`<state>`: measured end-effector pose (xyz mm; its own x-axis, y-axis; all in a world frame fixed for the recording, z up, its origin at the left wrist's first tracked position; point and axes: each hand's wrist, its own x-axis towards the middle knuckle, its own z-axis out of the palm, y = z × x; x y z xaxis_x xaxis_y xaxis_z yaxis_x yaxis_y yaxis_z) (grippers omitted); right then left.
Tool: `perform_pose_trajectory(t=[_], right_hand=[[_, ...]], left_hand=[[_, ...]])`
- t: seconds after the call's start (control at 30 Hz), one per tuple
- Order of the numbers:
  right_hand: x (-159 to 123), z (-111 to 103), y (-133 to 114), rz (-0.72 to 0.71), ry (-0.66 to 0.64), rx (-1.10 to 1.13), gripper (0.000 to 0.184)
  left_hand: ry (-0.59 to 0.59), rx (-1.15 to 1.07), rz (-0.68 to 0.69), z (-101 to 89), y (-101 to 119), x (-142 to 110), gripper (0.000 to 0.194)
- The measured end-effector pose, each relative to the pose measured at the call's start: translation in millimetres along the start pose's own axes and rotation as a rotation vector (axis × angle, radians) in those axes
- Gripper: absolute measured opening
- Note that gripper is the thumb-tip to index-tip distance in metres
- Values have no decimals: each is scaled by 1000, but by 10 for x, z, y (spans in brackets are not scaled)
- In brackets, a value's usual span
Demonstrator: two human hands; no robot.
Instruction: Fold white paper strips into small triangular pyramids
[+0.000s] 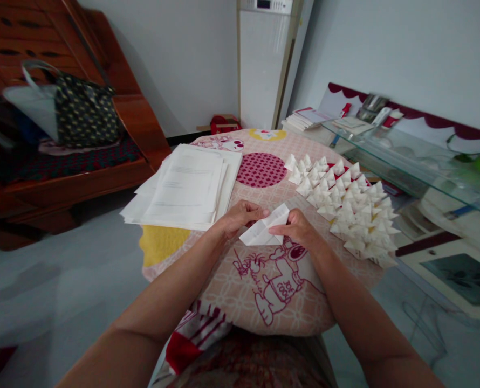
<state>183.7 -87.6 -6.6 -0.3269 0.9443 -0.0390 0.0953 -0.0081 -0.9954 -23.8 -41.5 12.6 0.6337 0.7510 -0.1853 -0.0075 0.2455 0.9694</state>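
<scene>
Paper (266,225) pinched between thumb and fingers of left hand (246,214) and right hand (297,227), spanning both.

Left grip (246,214) and right grip (297,228) pinch, forearms (143,318) angled inward

Folded white paper (264,229) gripped between left hand (244,214) and right hand (296,229), paper stack (187,186) left of it, rows of pointed paper pieces (345,202) right of it
</scene>
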Motion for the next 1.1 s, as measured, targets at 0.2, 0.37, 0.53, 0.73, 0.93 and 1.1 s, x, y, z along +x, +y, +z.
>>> perform_pose_trajectory(t=[0.2, 0.37, 0.53, 0.73, 0.93, 1.1], right_hand=[[-8, 15, -14, 22, -20, -2, 24], [-9, 16, -31, 61, -17, 3, 28], [-6, 1, -17, 87, 4, -8, 27], [22, 6, 18, 144, 60, 14, 29], [50, 21, 25, 174, 168, 39, 28], [86, 55, 86, 176, 286, 13, 23]], left_hand=[[-6, 45, -5, -14, -8, 7, 48], [-1, 63, -1, -43, 9, 9, 41], [-28, 36, 20, -98, 81, -14, 36], [0, 106, 162, -116, 70, -13, 27], [12, 335, 200, -153, -16, 52, 23], [132, 644, 242, -126, -25, 95, 28]])
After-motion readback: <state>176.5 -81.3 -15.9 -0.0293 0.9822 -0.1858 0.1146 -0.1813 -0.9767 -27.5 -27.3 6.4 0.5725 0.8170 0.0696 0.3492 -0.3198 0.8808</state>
